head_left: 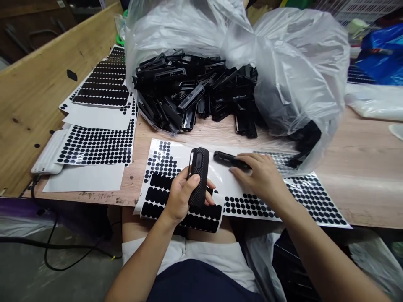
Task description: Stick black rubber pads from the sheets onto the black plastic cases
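My left hand [180, 197] grips a black plastic case [199, 182] with a carbon-fibre-like texture and a raised oval, held upright with the thumb on its face. It is over a sheet of black sticker strips [157, 195] that hangs past the table's edge. To the right, my right hand [264, 176] is closed around the near end of a second black case [226, 159], low over a white sheet of round black stickers [248, 205]. The palm hides part of that case. Whether it touches the sheet I cannot tell.
Behind my hands lies a large clear plastic bag [299, 63] with a heap of black cases [192, 96] at its mouth. More sticker sheets [97, 144] and a white power bank [52, 153] with a cable are at left, beside a wooden board [37, 100]. A blue bag [382, 58] lies far right.
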`<action>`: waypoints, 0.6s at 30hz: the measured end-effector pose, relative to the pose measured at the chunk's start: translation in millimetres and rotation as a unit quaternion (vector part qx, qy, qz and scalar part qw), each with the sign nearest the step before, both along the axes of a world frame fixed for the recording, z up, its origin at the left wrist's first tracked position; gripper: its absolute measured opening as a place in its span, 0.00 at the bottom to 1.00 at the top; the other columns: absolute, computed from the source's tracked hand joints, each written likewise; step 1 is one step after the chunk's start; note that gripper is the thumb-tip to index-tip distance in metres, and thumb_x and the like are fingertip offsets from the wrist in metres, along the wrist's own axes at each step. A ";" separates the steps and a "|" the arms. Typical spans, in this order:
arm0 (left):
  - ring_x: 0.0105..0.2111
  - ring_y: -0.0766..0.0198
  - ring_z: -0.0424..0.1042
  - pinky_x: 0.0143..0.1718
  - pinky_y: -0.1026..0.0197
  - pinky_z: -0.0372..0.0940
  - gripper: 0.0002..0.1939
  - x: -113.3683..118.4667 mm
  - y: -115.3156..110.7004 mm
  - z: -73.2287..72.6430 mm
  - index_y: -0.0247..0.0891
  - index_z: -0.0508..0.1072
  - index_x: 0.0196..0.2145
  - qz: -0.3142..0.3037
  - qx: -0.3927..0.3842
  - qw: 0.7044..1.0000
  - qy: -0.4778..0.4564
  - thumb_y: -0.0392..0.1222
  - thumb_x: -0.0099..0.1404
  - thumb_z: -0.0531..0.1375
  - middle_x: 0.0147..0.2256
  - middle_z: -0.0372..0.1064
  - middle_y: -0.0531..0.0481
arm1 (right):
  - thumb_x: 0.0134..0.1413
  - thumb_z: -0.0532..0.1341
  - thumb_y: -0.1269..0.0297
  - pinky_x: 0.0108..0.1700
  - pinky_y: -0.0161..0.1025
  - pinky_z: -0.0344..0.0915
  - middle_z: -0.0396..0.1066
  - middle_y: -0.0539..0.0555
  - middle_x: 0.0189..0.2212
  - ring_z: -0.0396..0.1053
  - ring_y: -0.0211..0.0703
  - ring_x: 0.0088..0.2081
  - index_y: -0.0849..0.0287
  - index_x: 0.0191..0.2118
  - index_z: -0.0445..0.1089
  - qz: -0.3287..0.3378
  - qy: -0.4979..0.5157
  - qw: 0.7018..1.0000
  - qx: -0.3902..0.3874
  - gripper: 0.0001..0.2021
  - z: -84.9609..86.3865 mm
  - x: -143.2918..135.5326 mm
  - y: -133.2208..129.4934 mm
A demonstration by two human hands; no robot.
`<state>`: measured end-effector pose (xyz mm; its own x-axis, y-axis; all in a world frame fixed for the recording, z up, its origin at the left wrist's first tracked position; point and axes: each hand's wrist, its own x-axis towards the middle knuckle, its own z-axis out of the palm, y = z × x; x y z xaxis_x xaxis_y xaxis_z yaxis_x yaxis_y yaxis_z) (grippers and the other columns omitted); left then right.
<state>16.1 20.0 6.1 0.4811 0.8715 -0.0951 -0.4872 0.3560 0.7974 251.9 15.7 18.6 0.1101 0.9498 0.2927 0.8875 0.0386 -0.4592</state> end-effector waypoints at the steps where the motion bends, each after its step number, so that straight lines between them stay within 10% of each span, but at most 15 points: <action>1: 0.21 0.65 0.76 0.21 0.67 0.66 0.21 0.6 0.9 1.3 0.36 0.67 0.40 0.005 -0.008 1.000 -0.002 0.57 0.67 0.64 0.32 0.76 0.49 | 0.60 0.62 0.48 0.61 0.71 0.59 0.80 0.61 0.42 0.75 0.65 0.48 0.55 0.40 0.76 -0.016 0.046 0.999 -0.009 0.15 1.2 1.5 -3.9; 5: 0.20 0.66 0.75 0.20 0.67 0.66 0.19 3.1 3.8 5.3 0.37 0.65 0.39 0.033 -0.024 0.999 -0.014 0.56 0.66 0.64 0.30 0.73 0.54 | 0.57 0.66 0.44 0.45 0.53 0.75 0.79 0.54 0.37 0.79 0.53 0.39 0.52 0.39 0.75 -0.051 0.393 0.914 -0.091 0.16 27.3 -17.2 -19.1; 9: 0.20 0.66 0.73 0.18 0.66 0.66 0.20 5.4 3.5 6.4 0.39 0.64 0.40 0.054 -0.040 0.998 -0.019 0.57 0.66 0.65 0.31 0.72 0.55 | 0.52 0.68 0.39 0.22 0.38 0.69 0.77 0.53 0.28 0.74 0.43 0.23 0.56 0.40 0.73 0.019 0.572 0.794 -0.205 0.24 53.9 -35.1 -22.4; 14: 0.24 0.62 0.75 0.21 0.63 0.69 0.25 7.1 2.6 2.7 0.39 0.65 0.41 0.066 -0.063 0.995 -0.028 0.63 0.63 0.65 0.31 0.73 0.53 | 0.50 0.73 0.43 0.16 0.31 0.60 0.75 0.50 0.22 0.74 0.41 0.19 0.57 0.40 0.73 0.131 0.509 0.768 -0.367 0.22 71.1 -33.0 -16.0; 18: 0.29 0.57 0.78 0.26 0.59 0.71 0.29 7.3 3.6 0.8 0.38 0.66 0.44 0.071 -0.095 0.992 -0.035 0.64 0.59 0.67 0.30 0.74 0.51 | 0.51 0.71 0.41 0.17 0.31 0.60 0.75 0.49 0.23 0.75 0.41 0.22 0.57 0.40 0.73 0.144 0.463 0.806 -0.339 0.24 71.3 -31.5 -3.5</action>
<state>23.3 23.6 6.9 0.3650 0.9010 -0.2343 -0.5951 0.4194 0.6855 220.3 12.2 89.8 -0.2707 0.8823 -0.3849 0.1510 -0.3560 -0.9222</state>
